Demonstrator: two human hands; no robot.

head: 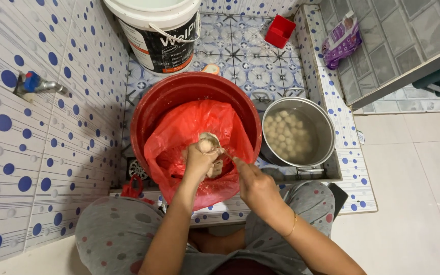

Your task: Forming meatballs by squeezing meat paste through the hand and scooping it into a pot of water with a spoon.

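Over the red plastic bag point(189, 127) that lines the red tub point(151, 102), the left hand point(201, 158) is closed in a fist around a lump of pale paste point(205, 146) that bulges out at its top. The right hand point(253, 186) grips a metal spoon point(213, 138), whose bowl touches that lump. Just beside the tub stands a steel pot point(327, 127) of water with pale balls point(283, 135) in it.

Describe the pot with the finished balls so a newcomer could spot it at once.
Start at the big red tub lined with a red plastic bag, where both hands work. Immediately right of it, on the patterned floor, sits the steel pot. It alone is shiny metal, holding pale round balls in water.
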